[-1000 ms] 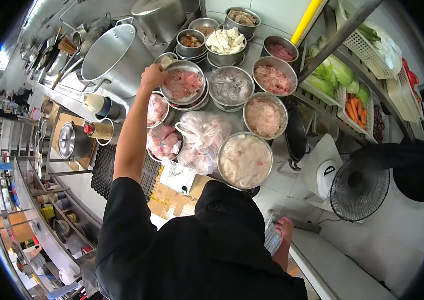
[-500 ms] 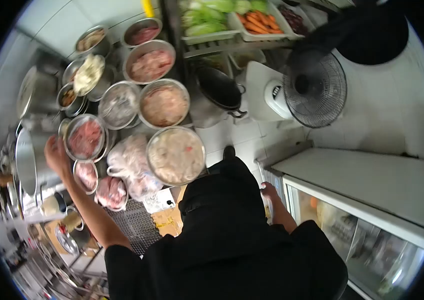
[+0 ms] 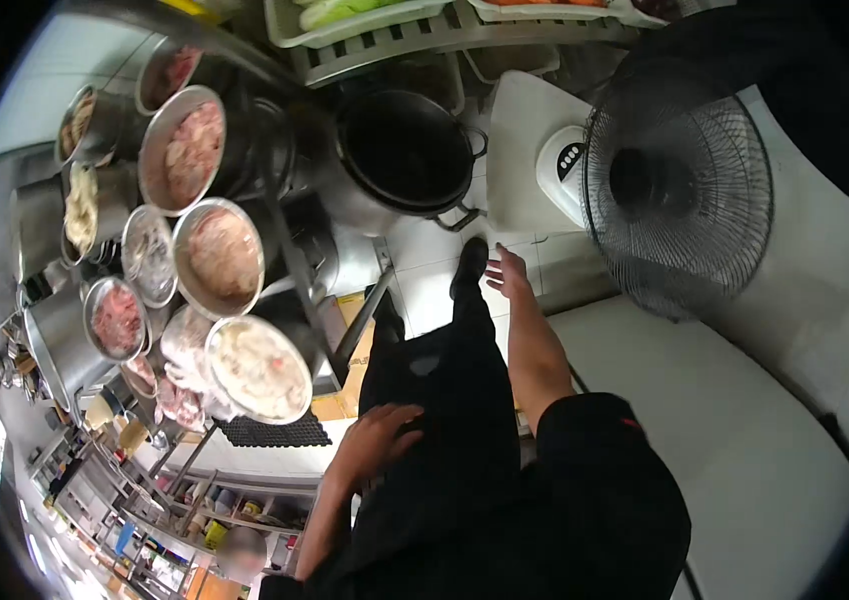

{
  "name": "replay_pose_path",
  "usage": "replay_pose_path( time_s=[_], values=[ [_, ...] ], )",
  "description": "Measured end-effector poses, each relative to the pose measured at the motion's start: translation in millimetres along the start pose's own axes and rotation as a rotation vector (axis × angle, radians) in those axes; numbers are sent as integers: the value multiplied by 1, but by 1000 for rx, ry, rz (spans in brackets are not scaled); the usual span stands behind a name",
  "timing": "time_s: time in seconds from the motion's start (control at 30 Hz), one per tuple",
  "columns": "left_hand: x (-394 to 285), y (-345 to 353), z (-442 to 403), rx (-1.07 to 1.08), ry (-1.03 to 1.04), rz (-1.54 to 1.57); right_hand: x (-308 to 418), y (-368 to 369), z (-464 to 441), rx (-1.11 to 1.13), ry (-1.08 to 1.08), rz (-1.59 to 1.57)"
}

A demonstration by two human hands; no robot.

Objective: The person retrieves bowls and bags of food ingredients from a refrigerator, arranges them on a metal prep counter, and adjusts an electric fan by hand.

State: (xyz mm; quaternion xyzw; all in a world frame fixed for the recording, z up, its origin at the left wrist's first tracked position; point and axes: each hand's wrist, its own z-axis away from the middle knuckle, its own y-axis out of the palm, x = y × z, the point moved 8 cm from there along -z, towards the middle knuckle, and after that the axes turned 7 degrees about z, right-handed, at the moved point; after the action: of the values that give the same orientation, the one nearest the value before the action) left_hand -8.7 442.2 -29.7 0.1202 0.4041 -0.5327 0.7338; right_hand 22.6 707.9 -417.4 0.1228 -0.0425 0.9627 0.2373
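Observation:
My left hand [image 3: 375, 442] hangs in front of my dark apron [image 3: 445, 400], fingers stretched out and holding nothing. Farther forward, my right hand [image 3: 511, 272] is over the tiled floor beside my black shoe [image 3: 470, 268], its fingers apart and empty. Nearest my left hand is a metal bowl of pale pieces in liquid [image 3: 258, 370]. Beyond it are a bowl of pinkish minced-looking meat [image 3: 223, 252], a bowl of meat pieces [image 3: 188, 150] and a smaller bowl of red meat [image 3: 118, 318]. A bulging plastic bag [image 3: 185, 350] is partly hidden behind the nearest bowl.
A large dark pot [image 3: 405, 150] with handles stands ahead, below a rack [image 3: 385, 50] of vegetable trays. To the right are a standing fan [image 3: 680, 190] and a white-topped cabinet [image 3: 685, 400]. Metal shelving [image 3: 255, 490] and a blurred person [image 3: 242, 553] are at lower left.
My left hand has come away from the bowls to the front of my apron. My right hand has swung forward from beside the cabinet. The view has shifted closer to the pot and fan.

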Motion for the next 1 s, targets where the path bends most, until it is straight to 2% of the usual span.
replay_pose_path(
  time_s=[0.03, 0.07, 0.1, 0.17, 0.2, 0.27, 0.3, 0.37, 0.4, 0.5, 0.67, 0.73, 0.77, 0.83, 0.87, 0.93, 1.0],
  values=[
    [3, 5, -8, 3, -13, 4, 4, -13, -20, -113, 66, -238],
    [13, 0, -9, -77, -139, -18, -6, -21, -40, -228, 140, -475],
    [27, -6, -12, -163, -258, -46, -3, -27, -62, -238, 121, -707],
    [62, 15, -7, -173, -347, 17, 12, -39, -106, -185, -89, -923],
    [81, 24, -1, -179, -410, 79, 8, -35, -124, -185, -73, -927],
    [93, 42, -1, -123, -462, 123, 47, -42, -137, 97, -575, -1097],
    [106, 54, 4, -83, -458, 134, 41, -48, -140, 71, -568, -1103],
    [128, 73, 14, -38, -490, 188, 21, -56, -137, -346, -263, -1064],
    [141, 79, 17, -28, -524, 248, 28, -59, -132, -347, -369, -993],
    [150, 69, 20, -26, -506, 258, 11, -68, -118, -442, -271, -894],
    [180, 47, 24, 11, -576, 132, -16, -60, -111, -469, -250, -867],
    [187, 43, 20, 11, -534, 33, -20, -47, -120, -459, -301, -861],
    [189, 43, 18, 8, -525, 31, -12, -34, -113, -421, -416, -929],
    [166, 36, 3, 7, -246, -160, -10, -21, -104, -379, -356, -923],
    [158, 35, -5, 5, -246, -105, -17, -20, -98, -378, -358, -933],
    [128, 31, -24, -1, -248, -37, -31, -17, -86, -248, -275, -560],
    [100, 28, -38, 8, -229, 33, -50, -20, -54, -68, -442, -122]
  ],
)
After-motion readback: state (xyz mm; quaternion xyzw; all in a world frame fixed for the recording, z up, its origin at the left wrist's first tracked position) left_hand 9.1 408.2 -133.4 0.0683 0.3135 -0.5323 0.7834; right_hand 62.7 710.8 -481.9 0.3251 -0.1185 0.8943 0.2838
